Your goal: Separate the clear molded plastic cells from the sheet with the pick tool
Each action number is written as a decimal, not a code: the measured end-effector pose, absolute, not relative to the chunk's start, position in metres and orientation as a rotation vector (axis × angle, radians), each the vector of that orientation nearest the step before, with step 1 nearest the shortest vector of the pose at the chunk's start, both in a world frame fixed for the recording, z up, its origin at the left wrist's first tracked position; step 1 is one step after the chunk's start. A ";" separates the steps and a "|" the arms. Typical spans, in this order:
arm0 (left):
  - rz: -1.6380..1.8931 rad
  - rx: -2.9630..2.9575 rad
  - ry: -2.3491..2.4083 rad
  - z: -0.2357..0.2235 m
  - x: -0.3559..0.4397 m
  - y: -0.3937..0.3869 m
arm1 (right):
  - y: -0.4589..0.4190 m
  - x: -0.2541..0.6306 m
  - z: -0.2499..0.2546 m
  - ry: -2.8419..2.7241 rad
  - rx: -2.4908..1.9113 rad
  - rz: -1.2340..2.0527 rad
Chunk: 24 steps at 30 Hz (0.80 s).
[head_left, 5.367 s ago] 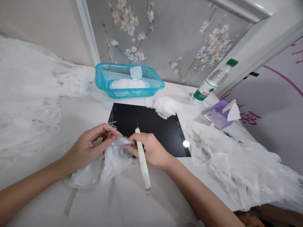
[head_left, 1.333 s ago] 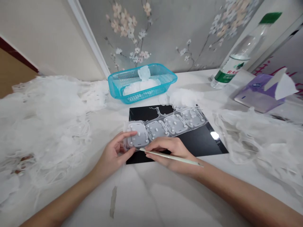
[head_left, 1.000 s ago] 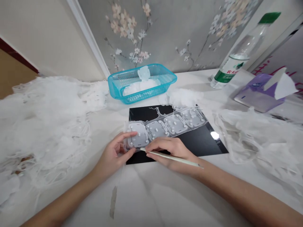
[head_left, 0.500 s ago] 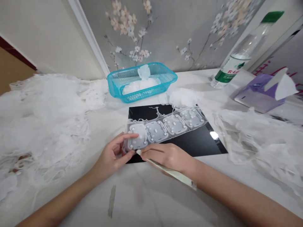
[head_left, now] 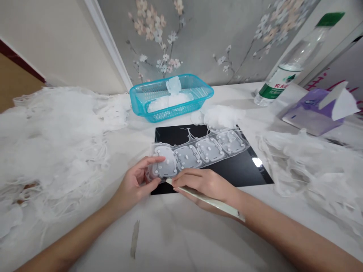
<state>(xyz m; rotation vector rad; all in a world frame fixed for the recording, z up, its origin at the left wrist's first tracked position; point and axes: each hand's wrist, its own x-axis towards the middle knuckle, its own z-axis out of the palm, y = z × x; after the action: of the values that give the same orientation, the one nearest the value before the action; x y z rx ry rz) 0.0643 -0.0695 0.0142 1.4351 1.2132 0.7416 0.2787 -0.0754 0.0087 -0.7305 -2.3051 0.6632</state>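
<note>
A translucent moulded sheet (head_left: 185,155) with a row of rounded-square panels lies across a black board (head_left: 224,172). My left hand (head_left: 141,177) grips the sheet's near-left end, index finger stretched over the first panel and thumb at its lower edge. In my right hand (head_left: 204,185) is a slim pale tool (head_left: 212,204), held like a pen, its rear end pointing toward my forearm. The tool's light tip is at the lower edge of the first panel, close to my left thumb. Whether it touches the sheet I cannot tell.
A blue basket (head_left: 136,102) with white translucent pieces stands behind the board, beside a small white pile (head_left: 222,116). Heaps of white stringy scraps (head_left: 56,139) lie left and more scraps (head_left: 312,162) right. A water bottle (head_left: 279,81) and a purple tissue pack (head_left: 314,109) stand back right.
My right hand and the tool have shifted slightly right along the panel's lower edge, and the tool's rear end has swung right and up. My left hand keeps its grip.
</note>
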 end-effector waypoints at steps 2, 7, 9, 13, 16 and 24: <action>0.746 1.451 1.212 0.014 0.064 -0.070 | -0.075 0.278 0.008 -2.354 -0.728 0.614; 0.741 1.455 1.202 0.016 0.065 -0.070 | -0.075 0.274 0.005 -2.452 -0.724 0.467; 0.741 1.456 1.201 0.018 0.065 -0.071 | -0.074 0.273 0.002 -2.495 -0.713 0.404; 0.759 1.434 1.214 0.019 0.065 -0.071 | -0.072 0.274 0.003 -2.583 -0.716 0.299; 0.795 1.394 1.259 0.017 0.065 -0.070 | -0.070 0.279 0.011 -2.646 -0.752 0.283; 0.867 1.377 1.277 0.015 0.066 -0.070 | -0.067 0.287 0.022 -2.714 -0.836 0.166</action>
<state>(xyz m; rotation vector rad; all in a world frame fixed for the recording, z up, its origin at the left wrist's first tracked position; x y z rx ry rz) 0.0661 -0.0697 0.0150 1.3768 1.2767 0.8671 0.2870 -0.0669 0.0220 -0.8363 -2.7138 0.1657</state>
